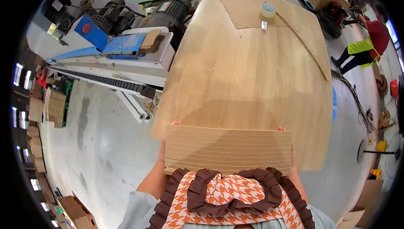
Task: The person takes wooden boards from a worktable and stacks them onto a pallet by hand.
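Several thin boards point(227, 147) in 1 stack at 6 o'clock, beyond the apron point(229, 187). Pinched by the left hand point(161, 151) at 9 o'clock and right hand point(293, 157) at 3 o'clock, fingers point(175, 123) curled over the far edge. Probably heavy, stiff, apt to slide layer on layer; best gripped squarely at each end.

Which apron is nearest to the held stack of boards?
The orange-and-white ruffled apron by the stack; the yellow-green apron is away at upper right.
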A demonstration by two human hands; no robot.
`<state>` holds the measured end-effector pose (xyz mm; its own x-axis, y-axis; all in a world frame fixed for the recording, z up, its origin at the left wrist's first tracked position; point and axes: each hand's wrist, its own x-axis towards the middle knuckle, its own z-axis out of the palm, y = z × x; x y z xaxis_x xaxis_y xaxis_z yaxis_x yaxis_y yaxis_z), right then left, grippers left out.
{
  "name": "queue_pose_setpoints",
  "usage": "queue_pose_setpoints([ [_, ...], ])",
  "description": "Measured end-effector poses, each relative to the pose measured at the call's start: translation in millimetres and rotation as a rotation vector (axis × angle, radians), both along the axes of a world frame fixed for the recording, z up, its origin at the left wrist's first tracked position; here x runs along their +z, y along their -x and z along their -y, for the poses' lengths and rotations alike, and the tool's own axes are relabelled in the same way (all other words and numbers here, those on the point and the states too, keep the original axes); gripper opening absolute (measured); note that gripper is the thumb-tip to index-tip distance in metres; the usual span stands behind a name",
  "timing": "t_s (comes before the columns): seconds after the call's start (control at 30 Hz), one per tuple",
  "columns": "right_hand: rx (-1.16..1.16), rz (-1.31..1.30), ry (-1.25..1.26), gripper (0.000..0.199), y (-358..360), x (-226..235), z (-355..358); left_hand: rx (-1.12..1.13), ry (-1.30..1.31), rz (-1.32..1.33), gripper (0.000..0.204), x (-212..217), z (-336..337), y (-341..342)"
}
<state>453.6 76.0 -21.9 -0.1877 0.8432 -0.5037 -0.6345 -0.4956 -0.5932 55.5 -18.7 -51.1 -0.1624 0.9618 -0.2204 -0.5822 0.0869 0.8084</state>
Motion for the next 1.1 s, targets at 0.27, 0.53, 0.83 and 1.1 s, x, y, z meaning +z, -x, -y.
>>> queue_pose_setpoints([
  [0.27,-0.347,0.18,0.229,0.054,9.0,46.4,101.2,-0.275,0.312,-0.078,0.052,-5.7,-38.5,35.8],
  [0.53,-0.745,0.068,0.279,0.052,54.4,38.9,282.8,-1.061,-0.293,-1.014,0.042,-1.8,-101.8,-20.9],
  [0.83,-1.304,-0.044,0.288,0.05,118.0,18.0,458.9,-1.452,0.754,-0.28,0.043,26.1,-46.6,-224.9],
  [1.1,-1.66,-0.06,0.353,0.049,125.1,2.6,558.5,-1.818,0.951,-0.584,0.045,-13.4,57.2,-323.0],
])
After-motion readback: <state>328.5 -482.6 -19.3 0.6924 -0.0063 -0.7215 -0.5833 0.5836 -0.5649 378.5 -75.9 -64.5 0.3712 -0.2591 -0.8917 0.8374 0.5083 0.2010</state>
